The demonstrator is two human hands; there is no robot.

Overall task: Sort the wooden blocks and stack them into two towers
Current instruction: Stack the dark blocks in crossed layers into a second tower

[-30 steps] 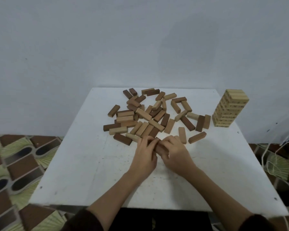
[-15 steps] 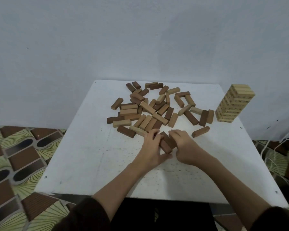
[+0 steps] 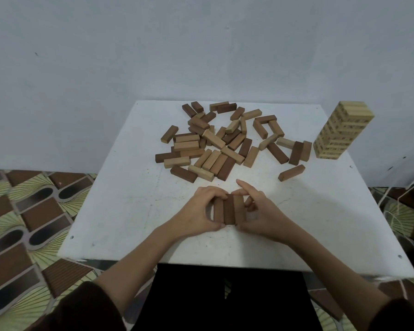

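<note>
Three brown wooden blocks (image 3: 229, 209) lie side by side on the white table (image 3: 134, 211), near its front middle. My left hand (image 3: 198, 211) grips their left side with curled fingers. Against their right side my right hand (image 3: 261, 213) grips with thumb and fingers, its index finger raised. Behind them spreads a loose pile of light and dark blocks (image 3: 225, 142). One brown block (image 3: 291, 172) lies apart to the right. A finished tower of light blocks (image 3: 339, 130) stands at the table's right edge.
A pale wall rises behind the table. Patterned floor tiles (image 3: 29, 211) show on the left. Thin white cords (image 3: 397, 206) hang off to the right of the table. My dark sleeves and lap fill the bottom of the view.
Both hands have drawn dark blocks out of the pile toward the front of the table and squared them into a row of three.
</note>
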